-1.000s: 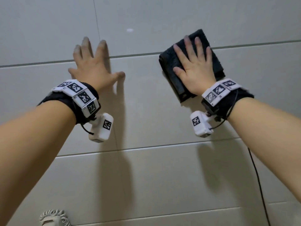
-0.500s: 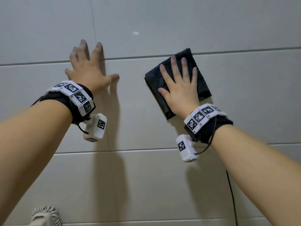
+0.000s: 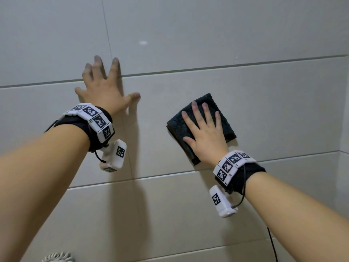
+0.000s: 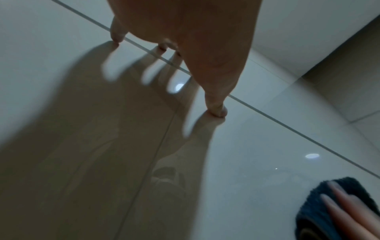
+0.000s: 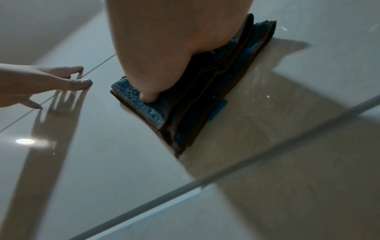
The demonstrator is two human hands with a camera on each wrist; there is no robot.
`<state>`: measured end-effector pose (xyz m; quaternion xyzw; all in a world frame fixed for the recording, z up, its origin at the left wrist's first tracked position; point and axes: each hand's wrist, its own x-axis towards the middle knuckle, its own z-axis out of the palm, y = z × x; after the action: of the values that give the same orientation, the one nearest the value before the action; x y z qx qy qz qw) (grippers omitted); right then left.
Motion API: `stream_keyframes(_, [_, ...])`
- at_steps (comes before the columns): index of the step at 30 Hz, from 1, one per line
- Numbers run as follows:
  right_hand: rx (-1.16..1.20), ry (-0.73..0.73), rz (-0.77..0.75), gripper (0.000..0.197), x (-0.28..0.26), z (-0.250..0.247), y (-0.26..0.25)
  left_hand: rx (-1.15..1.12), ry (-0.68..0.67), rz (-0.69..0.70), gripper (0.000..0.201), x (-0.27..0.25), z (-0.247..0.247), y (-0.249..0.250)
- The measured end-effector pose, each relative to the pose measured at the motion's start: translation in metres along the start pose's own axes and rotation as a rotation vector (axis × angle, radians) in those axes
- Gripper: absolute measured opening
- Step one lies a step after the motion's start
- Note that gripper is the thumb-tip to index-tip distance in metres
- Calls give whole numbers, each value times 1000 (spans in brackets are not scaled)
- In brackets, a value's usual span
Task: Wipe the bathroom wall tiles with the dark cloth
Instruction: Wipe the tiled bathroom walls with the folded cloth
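A folded dark cloth (image 3: 179, 123) lies flat against the glossy pale wall tiles (image 3: 188, 35). My right hand (image 3: 204, 133) presses it to the wall with straight, spread fingers, palm over its middle. In the right wrist view the cloth (image 5: 205, 91) shows several stacked folds under my palm, thumb tip on its blue pile. My left hand (image 3: 105, 87) is to the left and higher, fingers spread, fingertips (image 4: 216, 112) touching the bare tile across a horizontal grout line. The cloth (image 4: 308, 211) shows at the lower right corner of the left wrist view.
Grout lines (image 3: 226, 66) run across the wall between wide tiles. An inside wall corner (image 3: 340, 167) stands at the right. A ribbed white fitting (image 3: 56, 257) peeks in at the bottom left. A thin black cable (image 3: 272, 244) hangs below my right forearm.
My right hand has slid the cloth down the wall, from across the upper grout line to just above the lower one. The left hand has stayed planted on the tile.
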<state>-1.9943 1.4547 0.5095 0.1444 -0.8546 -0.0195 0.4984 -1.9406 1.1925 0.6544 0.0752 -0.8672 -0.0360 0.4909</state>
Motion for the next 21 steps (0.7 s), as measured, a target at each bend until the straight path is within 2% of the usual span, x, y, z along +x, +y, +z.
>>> stream_keyframes(5, [15, -23, 40, 77, 6, -7, -4, 26, -36, 45, 107, 1, -2, -6])
stream_keyframes(9, [75, -17, 152, 71, 47, -35, -5, 48, -97, 79, 117, 3, -7, -12])
stream_keyframes(15, [154, 13, 295, 72, 91, -55, -29, 99, -103, 74, 122, 7, -6, -10])
stream_keyframes(16, [144, 18, 270, 73, 92, -56, -36, 106, -106, 75, 123, 8, -6, -11])
stream_keyframes(19, [75, 16, 49, 74, 96, -55, -64, 106, -97, 83, 123, 9, -6, -11])
stream_keyframes(21, [61, 5, -13, 73, 99, -53, -73, 105, -88, 82, 123, 7, -7, -10])
